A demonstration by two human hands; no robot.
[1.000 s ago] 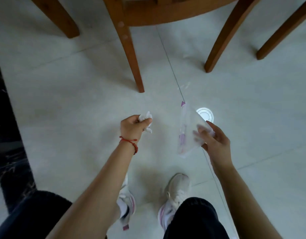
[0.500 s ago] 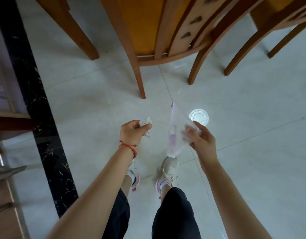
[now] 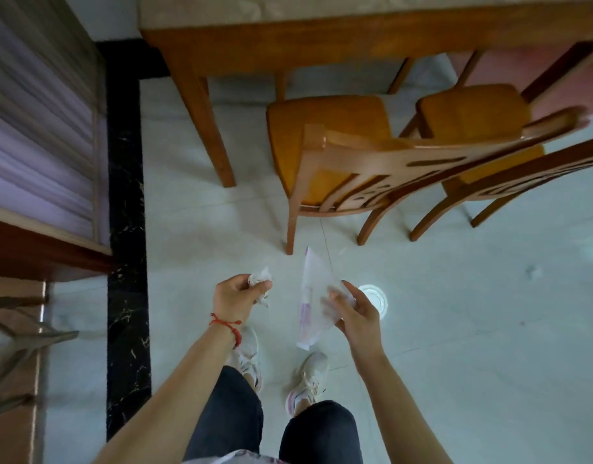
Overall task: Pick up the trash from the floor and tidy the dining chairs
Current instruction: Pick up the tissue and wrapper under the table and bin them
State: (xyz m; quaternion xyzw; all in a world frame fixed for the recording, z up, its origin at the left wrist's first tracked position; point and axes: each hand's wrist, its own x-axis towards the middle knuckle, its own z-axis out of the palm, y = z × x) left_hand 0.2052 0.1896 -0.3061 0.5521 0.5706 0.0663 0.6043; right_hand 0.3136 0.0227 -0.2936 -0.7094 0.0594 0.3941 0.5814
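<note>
My left hand [image 3: 236, 298], with a red cord at its wrist, grips a crumpled white tissue [image 3: 261, 279]. To its right, my right hand [image 3: 355, 311] holds a clear plastic bag with pink print [image 3: 311, 296] by its edge; the bag hangs upright above my shoes. Two wooden dining chairs stand ahead: the nearer one [image 3: 338, 169] has an orange seat and a slatted back, the second [image 3: 482, 128] is to its right. Both sit beside the wooden dining table [image 3: 321, 45].
A round white floor drain cover [image 3: 375, 298] lies just right of my right hand. A small pale scrap [image 3: 534, 272] lies on the tiles at the right. A black marble strip [image 3: 127, 229] and a wooden cabinet [image 3: 37, 162] run along the left.
The view has risen and pulled back, so the table top and both chair seats have come into sight. Both hands keep their hold on the tissue and the bag.
</note>
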